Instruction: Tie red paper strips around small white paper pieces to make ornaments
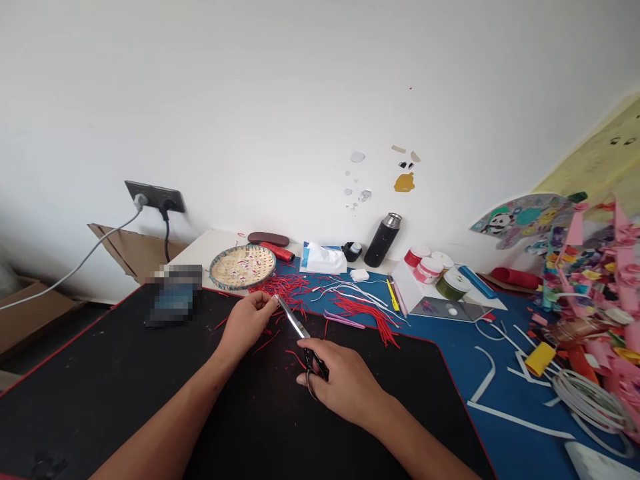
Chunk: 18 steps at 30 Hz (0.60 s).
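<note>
Centre of frame: right hand (345,385) clenched on the handles of the scissors (295,325), blades angled up-left. Left hand (246,321) pinched closed at the blade tips; contents too small to tell. Red strips (285,288) scattered just above on the counter (125,387).

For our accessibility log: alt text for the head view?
The right hand holds slim metal scissors, tips at the pinched fingers of the left hand, above a black desk mat. Thin red strips and a round woven basket lie behind.
</note>
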Tool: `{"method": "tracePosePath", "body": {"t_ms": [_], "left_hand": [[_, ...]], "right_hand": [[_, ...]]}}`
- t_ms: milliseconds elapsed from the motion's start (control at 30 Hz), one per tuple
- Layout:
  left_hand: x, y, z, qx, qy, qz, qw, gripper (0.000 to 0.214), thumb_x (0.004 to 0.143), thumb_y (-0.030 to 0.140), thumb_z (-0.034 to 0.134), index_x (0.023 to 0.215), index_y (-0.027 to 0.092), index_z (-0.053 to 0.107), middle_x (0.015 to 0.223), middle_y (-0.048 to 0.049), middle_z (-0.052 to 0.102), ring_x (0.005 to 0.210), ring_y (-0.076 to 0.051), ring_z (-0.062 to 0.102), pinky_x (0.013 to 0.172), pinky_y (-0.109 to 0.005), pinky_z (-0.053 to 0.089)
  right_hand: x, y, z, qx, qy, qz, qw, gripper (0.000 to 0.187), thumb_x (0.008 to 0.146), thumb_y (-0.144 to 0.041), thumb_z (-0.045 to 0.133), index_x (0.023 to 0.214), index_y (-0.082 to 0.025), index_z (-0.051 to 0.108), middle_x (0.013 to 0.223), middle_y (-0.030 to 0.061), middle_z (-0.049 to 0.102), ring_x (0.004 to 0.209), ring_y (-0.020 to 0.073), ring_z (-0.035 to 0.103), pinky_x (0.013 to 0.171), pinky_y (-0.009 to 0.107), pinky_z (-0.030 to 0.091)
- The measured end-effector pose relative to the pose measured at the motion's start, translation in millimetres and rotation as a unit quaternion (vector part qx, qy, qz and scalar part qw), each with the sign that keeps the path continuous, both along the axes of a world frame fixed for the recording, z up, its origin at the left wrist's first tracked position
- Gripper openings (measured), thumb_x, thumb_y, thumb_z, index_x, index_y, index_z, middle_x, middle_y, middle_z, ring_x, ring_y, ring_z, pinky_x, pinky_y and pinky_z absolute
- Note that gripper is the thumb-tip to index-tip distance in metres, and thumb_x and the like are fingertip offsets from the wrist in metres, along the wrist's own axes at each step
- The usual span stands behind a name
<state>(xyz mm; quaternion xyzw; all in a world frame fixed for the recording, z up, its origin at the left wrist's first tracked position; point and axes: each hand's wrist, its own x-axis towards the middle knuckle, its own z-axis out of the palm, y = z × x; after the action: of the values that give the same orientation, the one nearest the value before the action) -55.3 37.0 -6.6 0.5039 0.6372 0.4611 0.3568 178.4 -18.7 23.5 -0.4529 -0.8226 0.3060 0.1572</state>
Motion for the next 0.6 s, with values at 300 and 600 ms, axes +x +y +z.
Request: {"method": "tracePosePath", "body": {"t_ms": [300,600], "left_hand": [[1.3,-1.9,5.0,-0.010,-0.027,-0.002,1.000,0.039,0.080,0.058,0.064,0.062,0.024,0.054,0.045,0.0054,0.050,0.042,-0.014,0.043,0.045,-0.026,0.032],[0.7,-0.3,2.3,-0.013,-0.034,-0.002,0.999,0.037,0.077,0.057,0.065,0.064,0.023,0.056,0.046,0.0059,0.051,0.043,-0.014,0.045,0.045,-0.025,0.033]], "right_hand": [[-6.6,0.4,0.6,0.005,0.005,-0.002,1.000,0.049,0.087,-0.029,0.075,0.135,-0.030,0.065,0.094,0.0005,0.072,0.080,0.0178,0.066,0.074,0.027,0.045],[-5.3,0.2,1.2,0.006,-0.002,0.002,1.000,0.045,0.086,-0.027,0.075,0.130,-0.029,0.068,0.092,-0.0002,0.073,0.077,0.0172,0.066,0.071,0.026,0.042]]}}
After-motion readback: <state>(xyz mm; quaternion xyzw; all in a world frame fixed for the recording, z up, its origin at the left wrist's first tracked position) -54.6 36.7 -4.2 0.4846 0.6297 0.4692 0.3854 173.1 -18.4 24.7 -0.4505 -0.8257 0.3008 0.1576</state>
